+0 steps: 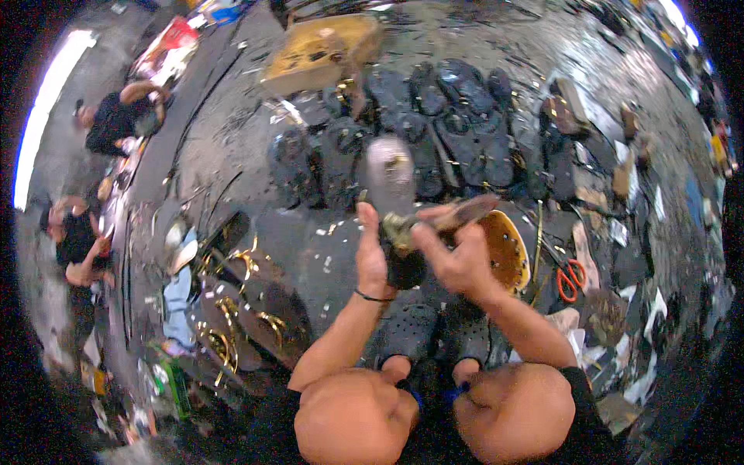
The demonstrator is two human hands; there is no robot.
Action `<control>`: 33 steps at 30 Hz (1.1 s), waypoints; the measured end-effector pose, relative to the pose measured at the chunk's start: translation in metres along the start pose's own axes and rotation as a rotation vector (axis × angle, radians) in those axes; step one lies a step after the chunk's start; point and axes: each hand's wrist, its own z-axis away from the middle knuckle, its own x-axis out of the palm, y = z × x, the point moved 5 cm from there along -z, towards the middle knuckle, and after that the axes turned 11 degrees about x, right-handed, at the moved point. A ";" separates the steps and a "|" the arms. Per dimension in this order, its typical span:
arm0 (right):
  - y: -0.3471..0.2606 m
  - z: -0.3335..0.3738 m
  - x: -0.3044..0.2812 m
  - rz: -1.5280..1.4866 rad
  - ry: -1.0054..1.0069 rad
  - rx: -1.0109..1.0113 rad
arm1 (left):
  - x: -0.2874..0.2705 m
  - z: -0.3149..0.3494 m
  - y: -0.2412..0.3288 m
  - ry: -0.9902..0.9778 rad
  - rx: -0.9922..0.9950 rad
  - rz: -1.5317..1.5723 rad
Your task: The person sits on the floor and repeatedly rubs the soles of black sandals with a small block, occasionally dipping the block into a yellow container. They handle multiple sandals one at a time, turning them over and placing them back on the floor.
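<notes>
In front of my knees, my left hand (373, 260) is closed round a sandal (391, 172). It is held upright, with a pale, shiny upper end and a dark lower end, and is blurred by motion. My right hand (463, 260) is closed, its fingers against a greenish-gold strap part (399, 230) at the sandal's middle. A flat reddish-brown piece (474, 209) sticks out to the right from the right hand; its kind is too blurred to tell. Just beyond that hand stands a yellow bowl (521, 239) with small dark bits inside.
Rows of dark sandals (461, 85) lie ahead, with a yellow tray (325, 39) behind them. Sandals with gold straps (225, 333) lie at left. Orange-handled scissors (571, 280) lie at right among scraps. Two people (116, 124) sit at far left.
</notes>
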 end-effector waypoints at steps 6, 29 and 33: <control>0.058 -0.028 -0.056 0.251 0.217 0.063 | 0.046 -0.021 0.019 -0.052 0.082 0.069; 0.034 0.030 0.008 0.063 -0.176 -0.105 | 0.005 -0.026 -0.031 0.004 -0.234 0.015; 0.047 0.013 -0.043 0.002 0.086 0.151 | -0.019 -0.107 -0.011 0.002 -0.105 0.069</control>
